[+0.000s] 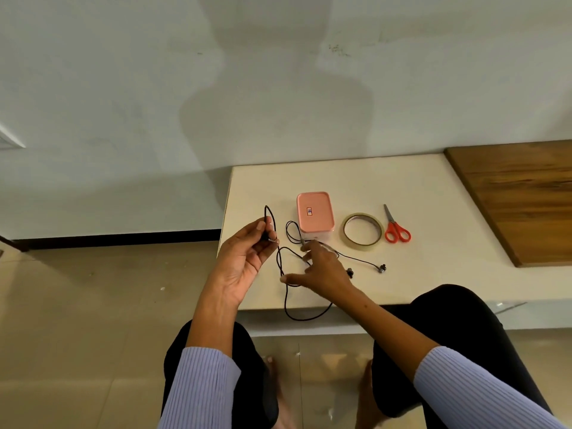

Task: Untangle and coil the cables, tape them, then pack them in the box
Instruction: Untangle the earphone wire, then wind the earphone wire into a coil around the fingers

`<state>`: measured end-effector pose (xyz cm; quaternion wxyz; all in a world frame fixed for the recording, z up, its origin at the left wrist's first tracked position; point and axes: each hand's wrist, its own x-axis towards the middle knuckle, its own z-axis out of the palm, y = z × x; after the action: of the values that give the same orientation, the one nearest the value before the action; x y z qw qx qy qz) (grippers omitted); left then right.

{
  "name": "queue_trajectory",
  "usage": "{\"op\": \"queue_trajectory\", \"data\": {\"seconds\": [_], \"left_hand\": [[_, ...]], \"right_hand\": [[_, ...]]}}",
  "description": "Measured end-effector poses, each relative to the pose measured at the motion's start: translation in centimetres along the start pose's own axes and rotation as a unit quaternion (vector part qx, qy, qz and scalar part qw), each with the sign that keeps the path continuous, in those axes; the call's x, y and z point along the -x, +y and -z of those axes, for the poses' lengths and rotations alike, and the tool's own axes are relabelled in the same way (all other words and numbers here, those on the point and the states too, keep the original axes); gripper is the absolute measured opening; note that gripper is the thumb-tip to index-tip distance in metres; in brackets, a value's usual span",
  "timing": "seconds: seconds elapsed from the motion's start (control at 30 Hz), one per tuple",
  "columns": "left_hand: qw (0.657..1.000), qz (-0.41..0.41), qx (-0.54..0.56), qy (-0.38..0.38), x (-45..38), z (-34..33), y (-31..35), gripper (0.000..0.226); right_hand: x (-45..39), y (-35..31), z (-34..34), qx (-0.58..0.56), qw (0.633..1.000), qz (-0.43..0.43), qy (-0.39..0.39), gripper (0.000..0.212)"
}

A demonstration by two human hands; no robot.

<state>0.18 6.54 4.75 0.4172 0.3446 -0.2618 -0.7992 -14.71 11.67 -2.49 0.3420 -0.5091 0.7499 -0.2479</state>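
The left hand (247, 252), raised palm-up, pinches a loop of the black cable (286, 305) between thumb and fingers (271, 233), likely anchoring the coil. The right hand (318, 274) reaches palm-down, fingers spread loosely over the strand, seemingly to feed slack; whether it grips, I cannot tell. Beyond the fingers, the closed pink box (315, 213), tape (362, 229) and scissors (396, 229) wait on the table (433, 212)

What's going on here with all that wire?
A seated person is sorting out a black earphone cable. The left hand pinches a loop of it; the right hand reaches into the strands on the white table. The pink box is closed, and the tape roll and scissors lie untouched.
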Motion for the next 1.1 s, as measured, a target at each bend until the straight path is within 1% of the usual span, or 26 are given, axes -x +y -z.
{"op": "queue_trajectory", "data": {"seconds": [0.07,0.13,0.2,0.27,0.3,0.33,0.37,0.4,0.43,0.5,0.53,0.57,0.63,0.67,0.73,0.77,0.8,0.87,0.93,1.0,1.07,1.1], "left_hand": [[1.000,0.002,0.014,-0.002,0.1,-0.1,-0.1,0.018],[1.000,0.000,0.025,-0.004,0.2,-0.3,0.0,0.019],[1.000,-0.003,0.030,-0.002,0.3,-0.4,0.1,0.018],[0.999,-0.007,0.032,0.006,0.4,-0.3,0.2,0.017],[1.000,-0.011,0.018,0.017,0.4,-0.2,0.1,0.015],[0.999,-0.022,-0.017,0.036,0.3,0.0,0.0,0.013],[0.994,-0.041,-0.079,0.061,0.3,0.2,-0.2,0.013],[0.980,-0.070,-0.164,0.090,0.2,0.5,-0.5,0.013],[0.952,-0.110,-0.259,0.119,0.1,0.7,-0.9,0.013],[0.867,-0.208,-0.428,0.146,-0.1,0.8,-1.8,0.014],[0.826,-0.249,-0.484,0.146,-0.2,0.7,-2.2,0.015],[0.794,-0.279,-0.521,0.141,-0.3,0.5,-2.4,0.016],[0.754,-0.313,-0.567,0.111,-0.6,0.2,-2.8,0.018],[0.736,-0.314,-0.593,0.088,-0.8,0.2,-3.0,0.017],[0.715,-0.280,-0.639,0.049,-1.1,0.1,-3.3,0.016],[0.716,-0.255,-0.648,0.035,-1.3,0.1,-3.4,0.017],[0.727,-0.233,-0.645,0.026,-1.4,0.0,-3.4,0.017],[0.762,-0.201,-0.616,0.015,-1.5,0.2,-3.2,0.016],[0.783,-0.179,-0.596,-0.002,-1.3,0.2,-3.0,0.014],[0.792,-0.158,-0.589,-0.013,-1.0,0.1,-3.1,0.015],[0.796,-0.155,-0.585,-0.006,-1.0,0.0,-3.2,0.017],[0.798,-0.155,-0.582,-0.001,-1.0,0.0,-3.2,0.013]], "right_hand": [[0.0,0.2,-0.5,0.056,0.998,0.012,-0.009,0.078],[0.1,0.2,-0.9,0.101,0.994,0.026,-0.009,0.069],[0.1,0.3,-1.0,0.130,0.991,0.042,-0.001,0.054],[-0.1,0.3,-0.8,0.150,0.987,0.055,0.014,0.035],[-0.2,0.2,-0.5,0.149,0.987,0.060,0.025,0.029],[-0.4,0.1,0.0,0.137,0.988,0.061,0.037,0.026],[-0.5,0.0,0.5,0.120,0.990,0.060,0.046,0.025],[-0.5,-0.1,1.0,0.107,0.991,0.061,0.054,0.024],[-0.6,-0.3,1.5,0.106,0.991,0.067,0.057,0.024],[-0.7,-0.5,2.3,0.131,0.986,0.093,0.051,0.023],[-0.7,-0.5,2.5,0.144,0.982,0.113,0.045,0.023],[-0.6,-0.6,2.6,0.155,0.978,0.135,0.036,0.023],[-0.6,-0.7,2.9,0.166,0.970,0.178,0.013,0.023],[-0.6,-0.7,3.1,0.161,0.966,0.201,0.012,0.023],[-0.6,-0.7,3.6,0.128,0.962,0.239,0.033,0.020],[-0.6,-0.6,3.9,0.111,0.961,0.248,0.046,0.019],[-0.7,-0.5,4.1,0.095,0.962,0.250,0.057,0.018],[-0.7,-0.3,4.4,0.050,0.968,0.236,0.077,0.017],[-0.7,-0.2,4.6,0.014,0.971,0.221,0.089,0.022],[-0.8,-0.2,4.7,0.009,0.971,0.222,0.091,0.026],[-0.9,-0.1,4.8,0.015,0.968,0.229,0.102,0.024],[-0.9,-0.1,4.8,0.016,0.966,0.233,0.113,0.021]]}}
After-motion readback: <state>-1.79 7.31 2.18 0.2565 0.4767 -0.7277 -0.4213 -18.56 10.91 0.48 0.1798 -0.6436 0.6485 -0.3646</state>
